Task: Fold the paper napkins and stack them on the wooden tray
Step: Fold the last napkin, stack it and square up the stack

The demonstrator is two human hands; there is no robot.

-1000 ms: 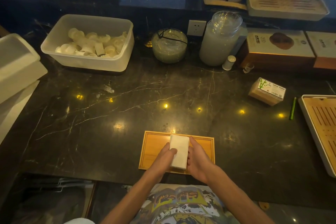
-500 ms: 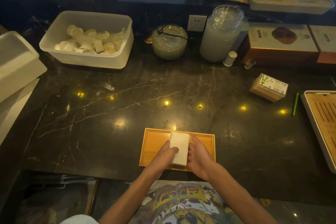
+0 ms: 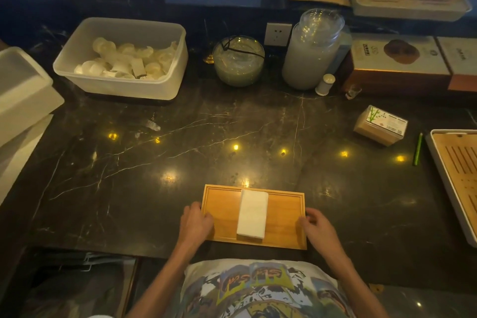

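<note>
The left hand is curling its fingers over the 9 o'clock end of the shallow rectangular wooden tray, and the right hand is clasping the 3 o'clock end likewise. A stack of white folded paper napkins is lying lengthwise at the tray's centre, touching neither hand. The tray is sitting on the dark veined marble counter. A white plastic tub is standing towards 10 o'clock, and a frosted glass jar towards 1 o'clock.
</note>
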